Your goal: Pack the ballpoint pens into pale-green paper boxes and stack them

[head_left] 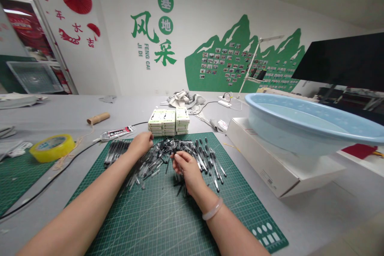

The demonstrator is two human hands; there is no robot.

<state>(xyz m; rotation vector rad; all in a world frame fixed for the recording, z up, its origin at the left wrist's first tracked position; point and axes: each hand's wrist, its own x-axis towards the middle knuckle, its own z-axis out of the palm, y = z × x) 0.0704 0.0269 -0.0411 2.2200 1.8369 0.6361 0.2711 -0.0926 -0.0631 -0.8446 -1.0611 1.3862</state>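
A loose pile of clear-barrelled pens [153, 162] with black ends lies on the green cutting mat [144, 216]. My left hand [142, 144] reaches over the far left of the pile with its fingers curled closed; what is in them is hidden. Next to it is a tidy row of pens [115, 152]. My right hand [188, 168] is closed in a pinch on a small black pen part at the middle of the pile. Below its palm sits a cluster of small black pieces [179, 189], partly covered. More pens [211, 160] fan out to the right.
Stacked small boxes [168, 121] stand behind the mat. A glue tube [117, 133], a yellow tape roll [52, 148] and a black cable [49, 182] lie to the left. On the right, a blue basin [300, 128] rests on a white carton [270, 164].
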